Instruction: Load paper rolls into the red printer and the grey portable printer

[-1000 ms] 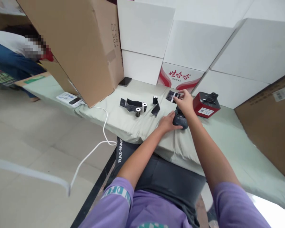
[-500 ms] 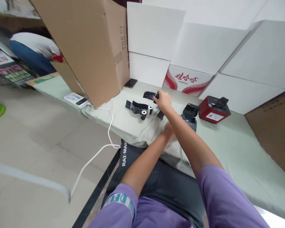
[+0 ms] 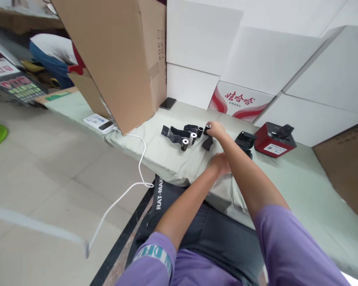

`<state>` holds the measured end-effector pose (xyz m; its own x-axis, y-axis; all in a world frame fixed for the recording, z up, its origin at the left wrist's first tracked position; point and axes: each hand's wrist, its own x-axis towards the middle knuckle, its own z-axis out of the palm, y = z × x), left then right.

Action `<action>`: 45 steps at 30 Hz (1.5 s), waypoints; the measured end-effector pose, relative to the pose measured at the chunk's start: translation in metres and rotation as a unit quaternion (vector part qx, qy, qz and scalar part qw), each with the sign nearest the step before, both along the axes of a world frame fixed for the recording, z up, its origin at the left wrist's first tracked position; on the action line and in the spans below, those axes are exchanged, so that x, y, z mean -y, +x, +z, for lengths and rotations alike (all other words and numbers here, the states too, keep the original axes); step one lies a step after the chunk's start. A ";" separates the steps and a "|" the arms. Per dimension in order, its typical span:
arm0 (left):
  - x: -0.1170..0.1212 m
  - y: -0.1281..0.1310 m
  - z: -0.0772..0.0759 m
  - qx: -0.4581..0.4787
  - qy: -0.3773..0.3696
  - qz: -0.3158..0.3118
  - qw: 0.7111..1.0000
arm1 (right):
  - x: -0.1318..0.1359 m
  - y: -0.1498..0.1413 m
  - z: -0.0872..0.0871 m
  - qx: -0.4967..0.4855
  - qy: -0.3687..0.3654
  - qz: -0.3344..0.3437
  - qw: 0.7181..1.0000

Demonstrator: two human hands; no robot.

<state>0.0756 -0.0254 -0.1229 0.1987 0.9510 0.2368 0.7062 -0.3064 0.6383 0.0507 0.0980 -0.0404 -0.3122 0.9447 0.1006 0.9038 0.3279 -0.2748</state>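
Note:
My right hand (image 3: 216, 129) pinches a black paper roll (image 3: 207, 129), whose loose dark strip (image 3: 208, 143) trails onto the cloth below it. To its left lie several similar rolls with unrolled tails: a black roll (image 3: 184, 145) in front, a white-sided roll (image 3: 192, 138) behind it and a dark roll (image 3: 199, 132) farthest back. My left hand (image 3: 221, 163) rests low at the near side of a small black printer (image 3: 246, 140) with its lid raised. My right forearm covers its fingers and part of the printer, so its grip is hidden.
A red-and-black box-shaped device (image 3: 274, 140) stands right of the printer. White cartons (image 3: 193, 85) wall off the back; a tall brown carton (image 3: 128, 71) stands left. A phone (image 3: 168, 103), a white device (image 3: 99, 123) and its cable (image 3: 143, 159) are also there. Another person bends over at far left.
My right hand carried a roll from beside the printer leftward and let it go behind the others. It then came back right onto another roll. The view has shifted slightly.

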 end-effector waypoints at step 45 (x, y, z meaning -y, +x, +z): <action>0.012 -0.013 0.007 0.153 0.233 -0.021 0.960 | 0.058 0.195 -0.063 -0.599 0.077 -0.118 0.788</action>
<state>0.0625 -0.0373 -0.1161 0.0882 0.7204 0.6879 0.4884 -0.6332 0.6005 0.2455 0.0401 -0.1037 0.2770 0.9100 0.3086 0.0665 0.3022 -0.9509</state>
